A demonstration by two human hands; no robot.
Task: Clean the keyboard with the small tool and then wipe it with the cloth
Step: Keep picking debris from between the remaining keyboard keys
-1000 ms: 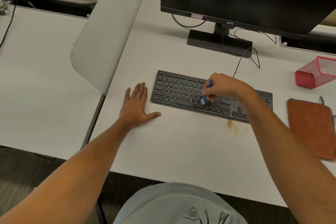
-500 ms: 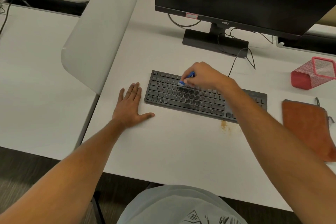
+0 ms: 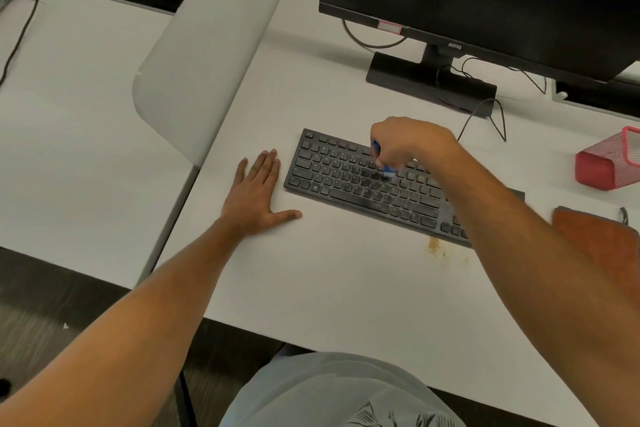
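Brushing is in progress: the right hand (image 3: 407, 142) is pinching the small blue brush (image 3: 383, 168) and its tip is touching the middle keys of the black keyboard (image 3: 332, 177). The left hand (image 3: 258, 191) is lying flat with straight fingers on the white desk (image 3: 329, 288), just beside the keyboard's left edge. I judge the first step is not finished, and wiping is left, because the orange cloth (image 3: 599, 239) is lying untouched at the right. Some crumbs (image 3: 434, 246) are lying before the keyboard. Free desk is lying in front; the monitor stand (image 3: 422, 80) is limiting the room behind.
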